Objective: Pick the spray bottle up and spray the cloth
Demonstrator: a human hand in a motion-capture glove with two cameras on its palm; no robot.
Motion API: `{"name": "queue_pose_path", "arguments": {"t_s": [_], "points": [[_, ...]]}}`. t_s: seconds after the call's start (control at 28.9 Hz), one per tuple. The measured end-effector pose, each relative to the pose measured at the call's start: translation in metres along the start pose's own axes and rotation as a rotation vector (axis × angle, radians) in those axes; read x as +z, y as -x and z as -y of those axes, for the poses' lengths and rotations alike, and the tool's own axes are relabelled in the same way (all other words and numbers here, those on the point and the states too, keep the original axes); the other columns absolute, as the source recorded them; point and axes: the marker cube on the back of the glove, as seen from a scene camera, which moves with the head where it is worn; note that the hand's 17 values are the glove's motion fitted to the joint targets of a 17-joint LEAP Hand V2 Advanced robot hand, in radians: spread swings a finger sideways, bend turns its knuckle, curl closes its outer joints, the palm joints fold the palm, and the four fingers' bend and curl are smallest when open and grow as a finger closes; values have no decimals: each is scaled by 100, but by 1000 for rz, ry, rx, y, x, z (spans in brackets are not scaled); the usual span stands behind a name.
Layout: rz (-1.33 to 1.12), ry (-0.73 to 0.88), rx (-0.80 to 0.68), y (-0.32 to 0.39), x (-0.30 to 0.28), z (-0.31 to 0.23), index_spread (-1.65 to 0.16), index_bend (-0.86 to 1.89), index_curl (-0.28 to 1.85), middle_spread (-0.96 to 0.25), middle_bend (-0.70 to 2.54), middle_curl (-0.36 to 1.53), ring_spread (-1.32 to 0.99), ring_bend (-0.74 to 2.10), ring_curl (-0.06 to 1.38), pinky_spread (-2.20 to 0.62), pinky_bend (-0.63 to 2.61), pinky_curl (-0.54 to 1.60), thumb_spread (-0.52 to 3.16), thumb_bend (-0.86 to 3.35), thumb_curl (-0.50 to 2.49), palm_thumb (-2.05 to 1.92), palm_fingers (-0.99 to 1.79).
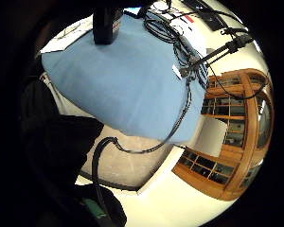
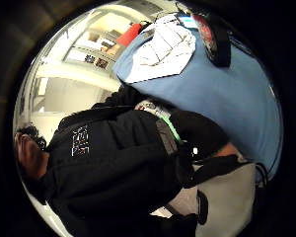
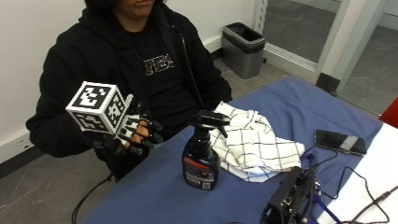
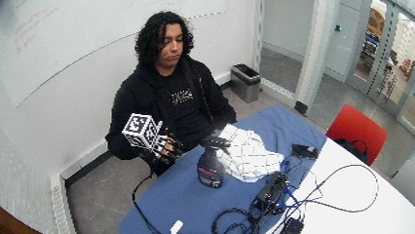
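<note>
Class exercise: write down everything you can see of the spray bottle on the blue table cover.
The spray bottle is dark, seemingly plastic, with a black trigger head on a narrow neck and a label with red low on its body. It stands upright on the blue table cover, right beside the white checked cloth; whether they touch is unclear. The gloved right hand is raised off to its side, not touching it.

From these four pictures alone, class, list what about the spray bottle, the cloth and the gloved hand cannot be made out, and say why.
- Spray bottle: label wording too small in both outside views; in the little finger side palm view only its dark base shows, cut off by the edge.
- Cloth: whether it is damp cannot be told; its far folds hide what lies beneath.
- Right hand: the palm is turned from the outside camera.
- Bare hand: in no view.
</note>
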Motion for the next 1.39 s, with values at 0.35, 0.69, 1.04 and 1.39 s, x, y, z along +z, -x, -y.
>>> {"name": "queue_pose_path", "arguments": {"t_s": [0.35,0.69,1.04,1.39], "points": [[4,-1,47,-39,-14,17,-32,15,20,0,27,26,0,40,23,22,31,25,111,15,21,51,38],[101,-63,39,-71,-46,62,-31,14,22,0,27,29,-1,40,25,23,31,28,116,10,24,55,42],[299,-95,30,-74,-53,129,-31,12,23,0,25,31,-2,42,28,22,32,30,117,6,26,57,45],[737,-94,-46,-67,-45,175,-27,14,25,-1,22,32,-3,46,30,20,29,31,114,3,29,65,59]]}}
